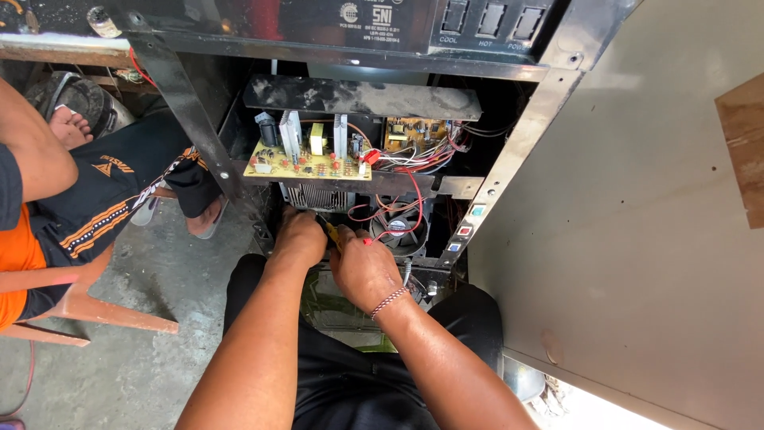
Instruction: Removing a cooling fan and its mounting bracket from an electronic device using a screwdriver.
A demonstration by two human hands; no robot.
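Observation:
My left hand [298, 236] and my right hand [362, 267] are side by side inside the open back of a black appliance [191, 103], just below a finned metal heat sink [317, 197]. Both fists are curled around something small with a yellow part [331, 233] between them; what each grips is hidden. A round black fan [400, 227] with red wires sits right of my right hand. Above, a yellow circuit board [306, 163] with capacitors lies on a shelf, and a smaller board [414, 134] with a wire bundle is behind it.
Another person in dark shorts with orange stripes [87, 203] sits on an orange stool [87, 306] at the left, feet near the appliance. A grey side panel [629, 223] fills the right. The concrete floor [151, 350] is below left.

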